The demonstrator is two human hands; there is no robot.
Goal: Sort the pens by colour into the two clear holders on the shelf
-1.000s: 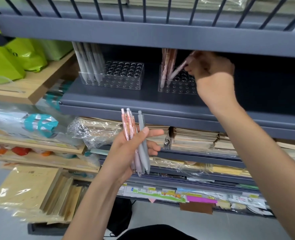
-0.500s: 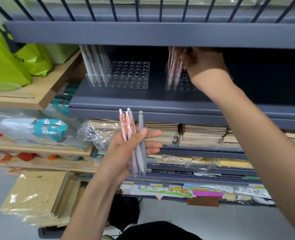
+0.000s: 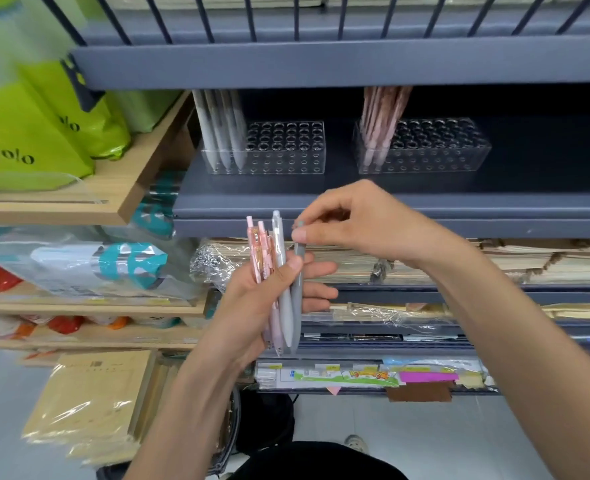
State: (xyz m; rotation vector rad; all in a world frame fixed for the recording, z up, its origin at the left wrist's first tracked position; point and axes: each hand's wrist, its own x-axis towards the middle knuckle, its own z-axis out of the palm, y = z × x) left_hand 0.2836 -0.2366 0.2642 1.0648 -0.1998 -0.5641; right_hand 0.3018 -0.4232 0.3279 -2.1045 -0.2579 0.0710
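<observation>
Sorting partway, I judged: slim grey pens [image 3: 221, 133] stood in the left clear perforated holder [image 3: 286, 164], pink pens [image 3: 380, 126] in the right clear perforated holder [image 3: 442, 161]; my left hand [image 3: 248, 306] gripped a mixed pink-and-grey bundle [image 3: 253, 244], my right hand [image 3: 366, 223] pinching its dark grey pen [image 3: 297, 306].

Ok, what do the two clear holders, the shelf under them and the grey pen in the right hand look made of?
Left holder and right holder: clear glossy hard plastic, probably acrylic; pen tips show through the walls. Shelf: likely painted metal, matte blue-grey, thin folded front lip. Grey pen, pinched by the right hand: seemingly matte plastic, no glare.
</observation>
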